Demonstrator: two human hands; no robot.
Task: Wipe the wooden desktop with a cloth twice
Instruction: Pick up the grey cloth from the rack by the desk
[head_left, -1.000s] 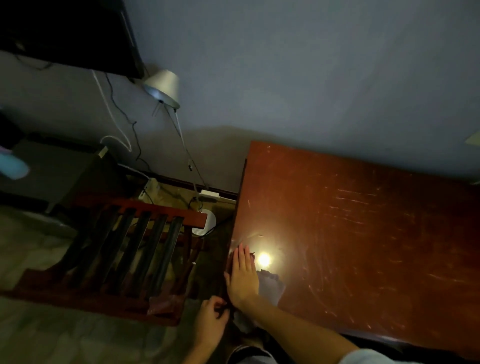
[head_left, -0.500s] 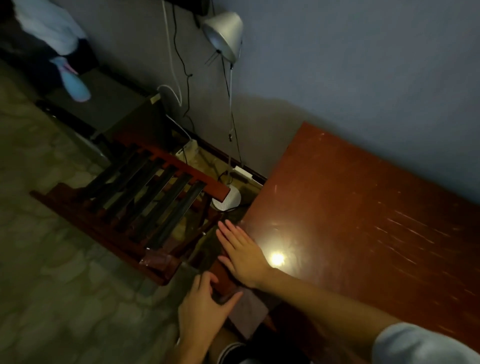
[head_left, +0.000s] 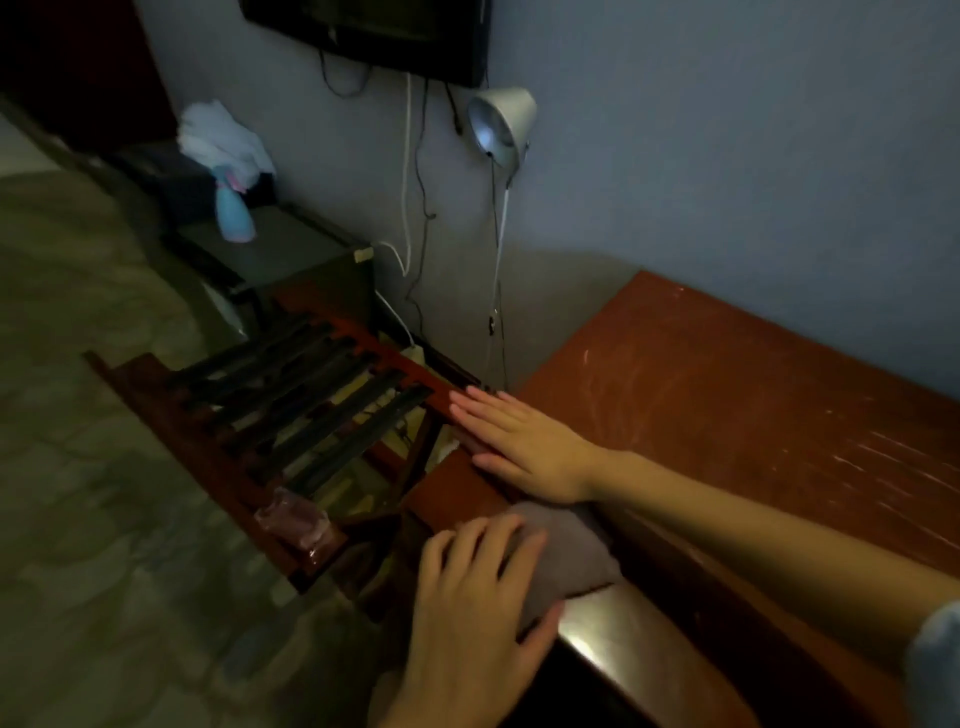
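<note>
place: home room | cues: wooden desk (head_left: 727, 395), clip lamp (head_left: 501, 127), slatted chair (head_left: 291, 395), wall screen (head_left: 374, 31)

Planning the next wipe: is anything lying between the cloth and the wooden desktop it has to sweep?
Yes: the right hand lies flat on the desktop corner just beyond the cloth, which the left hand grips at the front edge.
</note>
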